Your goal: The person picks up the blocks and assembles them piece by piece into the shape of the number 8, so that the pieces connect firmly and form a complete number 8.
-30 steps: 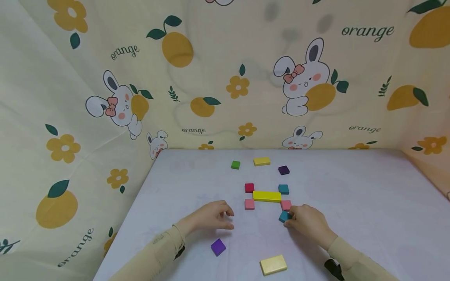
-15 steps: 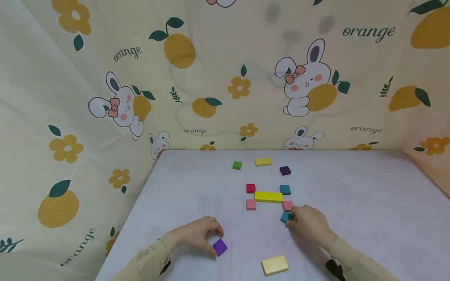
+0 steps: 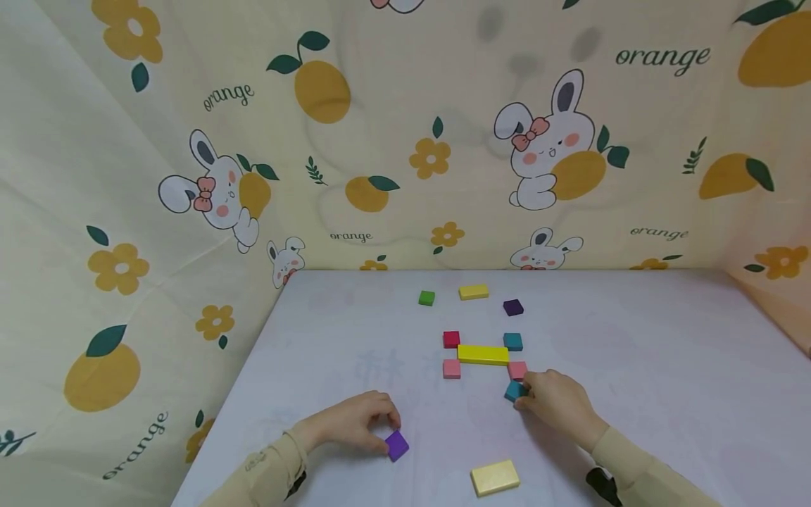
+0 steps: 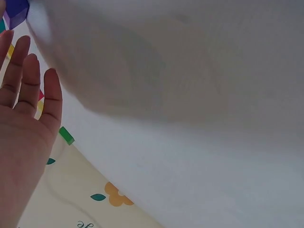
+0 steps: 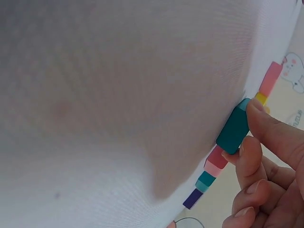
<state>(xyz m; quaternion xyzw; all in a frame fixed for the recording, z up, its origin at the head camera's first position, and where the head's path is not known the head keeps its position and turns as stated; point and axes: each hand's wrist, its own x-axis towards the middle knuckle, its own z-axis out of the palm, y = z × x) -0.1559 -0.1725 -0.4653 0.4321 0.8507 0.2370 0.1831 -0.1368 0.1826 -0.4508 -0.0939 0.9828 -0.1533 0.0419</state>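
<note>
Left hand (image 3: 351,422) palm-down over worktop (image 3: 329,338), fingers (image 4: 29,85) curved, thumb touching purple block (image 3: 398,446), can't tell if clamped, right hand (image 3: 562,403) angled inward, fingers clamped on teal block (image 3: 514,391), just beside pink block (image 3: 517,370)

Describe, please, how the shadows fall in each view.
Head view: soft shadows below the left hand and right hand; left wrist view: a broad, soft shadow across the white table; right wrist view: dim shade over much of it, paler at lower left.

A teal block (image 3: 513,391) is held askew, just beside a pink block (image 3: 517,370). A purple block (image 3: 398,446) is pinched well apart, turned cornerwise.
</note>
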